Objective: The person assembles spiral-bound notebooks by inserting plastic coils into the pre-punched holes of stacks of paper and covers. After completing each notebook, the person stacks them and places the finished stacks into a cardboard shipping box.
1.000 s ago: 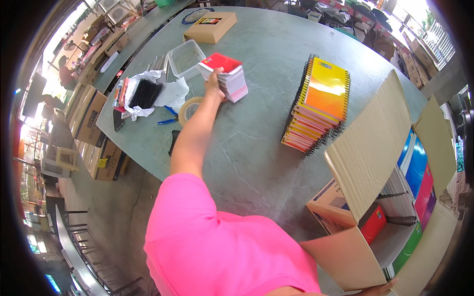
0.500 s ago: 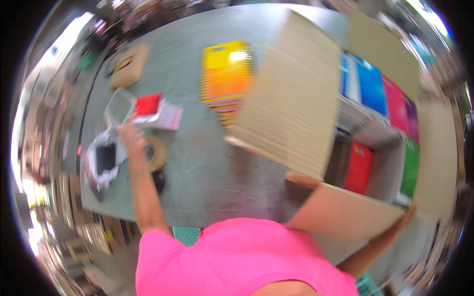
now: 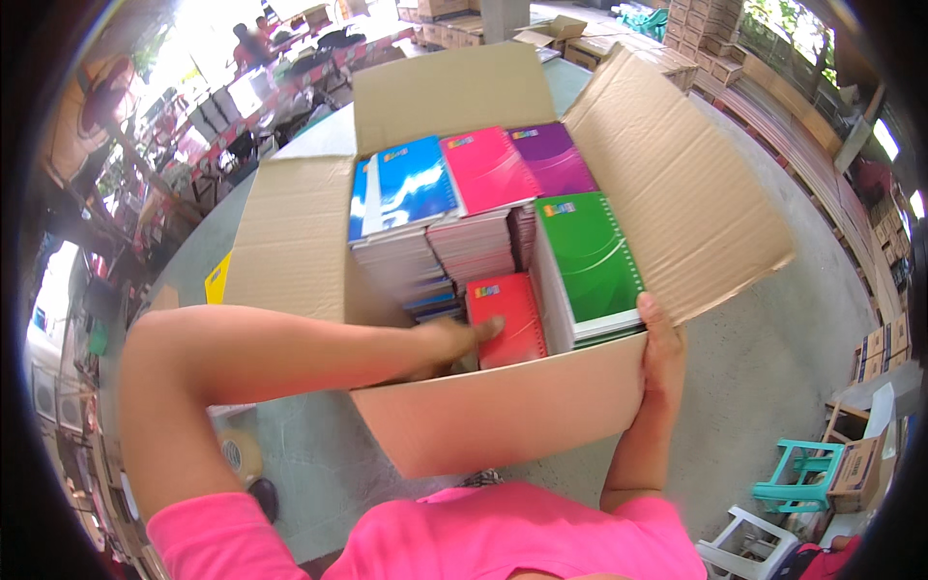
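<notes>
An open cardboard box [image 3: 503,416] stands on the table in front of me, its flaps spread out. Inside are stacks of spiral notebooks: a blue stack [image 3: 416,184], a pink stack [image 3: 488,174], a purple one [image 3: 556,159] and a green one [image 3: 590,256]. Lower down, in the near part, lies a red notebook [image 3: 512,319]. My left hand [image 3: 449,345] reaches into the box, one digit over the red notebook; its other fingers are blurred and partly hidden. At the near right corner, my right hand [image 3: 662,343] grips the box wall.
The grey table [image 3: 300,483] spreads around the box. A tape roll [image 3: 242,454] lies below my left forearm, and a yellow notebook [image 3: 217,278] peeks out past the left flap. Green [image 3: 802,474] and white plastic stools [image 3: 749,546] stand at lower right; stacked cartons [image 3: 706,39] are behind.
My left hand has gone from the tabletop items at the left into the box. My view has swung toward the box, now central. The right hand still holds the box's near right side.
</notes>
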`<state>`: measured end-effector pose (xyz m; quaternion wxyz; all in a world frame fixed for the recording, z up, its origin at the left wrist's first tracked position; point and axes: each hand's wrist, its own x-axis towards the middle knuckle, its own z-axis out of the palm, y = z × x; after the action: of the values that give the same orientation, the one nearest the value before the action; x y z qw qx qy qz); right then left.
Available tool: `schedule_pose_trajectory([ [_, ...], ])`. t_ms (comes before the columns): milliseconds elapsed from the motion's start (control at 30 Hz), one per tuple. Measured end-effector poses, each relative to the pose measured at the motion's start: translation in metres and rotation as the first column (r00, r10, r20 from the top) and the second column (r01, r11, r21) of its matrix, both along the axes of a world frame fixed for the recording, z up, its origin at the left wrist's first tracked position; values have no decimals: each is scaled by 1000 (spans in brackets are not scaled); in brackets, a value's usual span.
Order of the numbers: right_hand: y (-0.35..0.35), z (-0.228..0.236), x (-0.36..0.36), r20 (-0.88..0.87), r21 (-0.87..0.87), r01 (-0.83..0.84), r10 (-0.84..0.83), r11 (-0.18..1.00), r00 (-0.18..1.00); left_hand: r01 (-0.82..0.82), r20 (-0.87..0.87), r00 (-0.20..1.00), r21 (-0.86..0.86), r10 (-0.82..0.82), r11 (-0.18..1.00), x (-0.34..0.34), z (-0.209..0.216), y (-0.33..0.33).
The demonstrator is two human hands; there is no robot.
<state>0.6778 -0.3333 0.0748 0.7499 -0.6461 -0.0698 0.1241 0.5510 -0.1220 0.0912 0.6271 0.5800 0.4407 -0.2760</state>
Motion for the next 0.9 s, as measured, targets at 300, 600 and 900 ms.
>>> schedule_pose_trajectory([
  [300,10,-1,-2,97,184,-235,221,954,971,-262,51,955,-311,292,913,15,-36,-9],
  [600,10,1,-5,-132,55,92,-84,994,988,-256,59,959,-222,276,941,21,-1,-24],
  [900,21,9,-23,-124,181,293,-273,939,954,-157,59,986,56,154,986,21,-6,-30],
])
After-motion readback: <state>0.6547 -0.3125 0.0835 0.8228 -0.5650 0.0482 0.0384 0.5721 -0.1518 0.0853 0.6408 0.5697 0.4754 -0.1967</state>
